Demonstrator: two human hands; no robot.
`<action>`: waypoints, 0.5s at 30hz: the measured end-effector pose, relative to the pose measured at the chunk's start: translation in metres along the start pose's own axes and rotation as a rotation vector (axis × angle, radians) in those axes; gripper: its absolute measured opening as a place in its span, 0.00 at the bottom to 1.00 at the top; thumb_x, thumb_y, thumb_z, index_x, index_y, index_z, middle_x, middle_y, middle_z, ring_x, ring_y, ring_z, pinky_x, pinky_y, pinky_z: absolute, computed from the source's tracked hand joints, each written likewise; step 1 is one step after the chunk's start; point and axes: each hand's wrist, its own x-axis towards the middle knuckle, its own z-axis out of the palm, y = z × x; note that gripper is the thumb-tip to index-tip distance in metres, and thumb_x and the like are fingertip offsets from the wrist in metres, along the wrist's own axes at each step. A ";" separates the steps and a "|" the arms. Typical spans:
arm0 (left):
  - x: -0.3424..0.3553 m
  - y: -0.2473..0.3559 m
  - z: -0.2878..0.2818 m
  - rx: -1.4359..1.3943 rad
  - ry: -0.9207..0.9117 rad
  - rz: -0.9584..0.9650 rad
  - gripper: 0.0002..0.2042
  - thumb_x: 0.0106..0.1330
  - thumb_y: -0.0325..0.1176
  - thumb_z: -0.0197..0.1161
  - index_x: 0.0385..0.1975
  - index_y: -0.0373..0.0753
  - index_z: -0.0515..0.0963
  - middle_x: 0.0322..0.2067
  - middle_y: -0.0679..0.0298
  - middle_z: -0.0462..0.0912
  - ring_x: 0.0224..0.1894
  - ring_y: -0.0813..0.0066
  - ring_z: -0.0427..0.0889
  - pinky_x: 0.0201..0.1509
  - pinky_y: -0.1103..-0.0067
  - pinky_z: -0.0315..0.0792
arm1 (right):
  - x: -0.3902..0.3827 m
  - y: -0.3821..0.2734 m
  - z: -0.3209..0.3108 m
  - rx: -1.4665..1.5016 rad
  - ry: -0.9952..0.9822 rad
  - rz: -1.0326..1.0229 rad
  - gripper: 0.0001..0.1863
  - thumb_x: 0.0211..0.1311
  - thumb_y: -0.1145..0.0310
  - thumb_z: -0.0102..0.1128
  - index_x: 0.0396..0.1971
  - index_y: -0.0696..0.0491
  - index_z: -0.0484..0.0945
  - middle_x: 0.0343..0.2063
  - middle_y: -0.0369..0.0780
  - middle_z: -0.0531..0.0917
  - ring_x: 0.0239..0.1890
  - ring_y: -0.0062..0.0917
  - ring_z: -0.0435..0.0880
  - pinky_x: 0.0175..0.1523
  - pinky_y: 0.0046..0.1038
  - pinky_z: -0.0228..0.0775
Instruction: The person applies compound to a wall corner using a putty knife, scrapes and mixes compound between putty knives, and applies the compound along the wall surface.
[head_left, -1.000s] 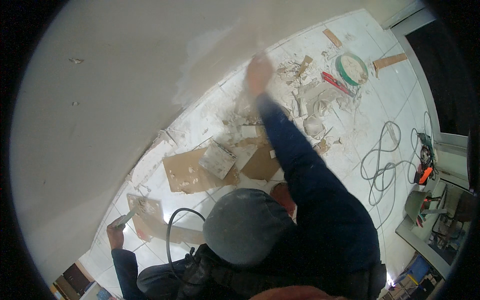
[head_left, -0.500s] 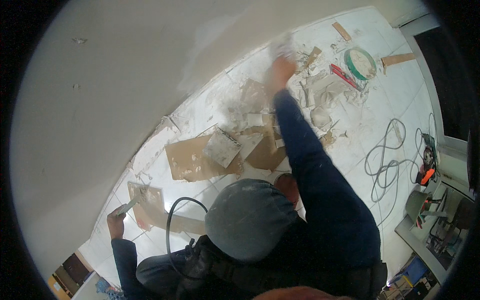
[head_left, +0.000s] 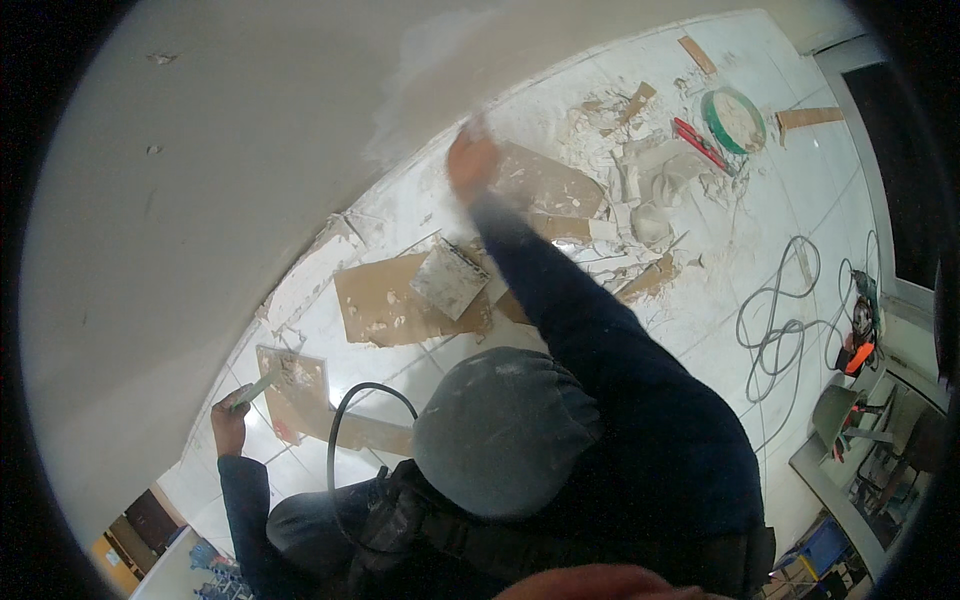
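Observation:
At the left, my left hand point(head_left: 229, 425) is closed on a putty knife point(head_left: 258, 388), a pale flat blade. Its tip is over or on a brown board point(head_left: 292, 375) smeared with white paste. My right hand point(head_left: 470, 165) reaches far forward to the foot of the wall point(head_left: 270, 130), beside a piece of dusty brown board point(head_left: 548, 178). Motion smears its fingers, so I cannot tell what it holds. A rounded grey cloth-covered shape point(head_left: 505, 432) below the middle hides part of the floor; I cannot make out what it is.
Brown sheet point(head_left: 370, 300) and a paste-crusted square plate point(head_left: 450, 278) lie on white tiles. Plaster scraps point(head_left: 650, 190), a red tool point(head_left: 703, 145) and a green-rimmed bucket of pale paste point(head_left: 733, 120) are farther right. Grey cable point(head_left: 775, 320) coils near a power tool point(head_left: 860, 322).
My right hand has swept left along the foot of the wall, away from the plaster scraps. The left hand still holds the putty knife in nearly the same place. The view has shifted slightly.

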 end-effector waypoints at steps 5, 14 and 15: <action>0.006 -0.008 -0.001 0.004 -0.007 0.025 0.18 0.50 0.17 0.52 0.42 0.32 0.78 0.35 0.64 0.81 0.37 0.79 0.76 0.45 0.83 0.68 | -0.067 -0.018 -0.018 0.057 -0.279 -0.111 0.18 0.59 0.73 0.45 0.49 0.62 0.69 0.44 0.53 0.76 0.47 0.45 0.74 0.52 0.36 0.65; -0.008 -0.032 -0.005 0.006 -0.022 -0.084 0.18 0.50 0.16 0.51 0.41 0.33 0.78 0.36 0.63 0.81 0.39 0.79 0.77 0.46 0.83 0.68 | 0.175 0.066 -0.082 -0.117 0.483 -0.176 0.13 0.53 0.71 0.47 0.25 0.68 0.74 0.26 0.55 0.79 0.32 0.44 0.78 0.37 0.33 0.68; -0.011 -0.036 -0.008 0.004 0.001 -0.074 0.18 0.50 0.16 0.51 0.41 0.33 0.78 0.36 0.64 0.81 0.39 0.79 0.76 0.45 0.83 0.68 | 0.176 0.056 -0.079 0.032 0.389 -0.075 0.12 0.53 0.74 0.46 0.30 0.68 0.74 0.29 0.54 0.79 0.34 0.45 0.78 0.41 0.36 0.68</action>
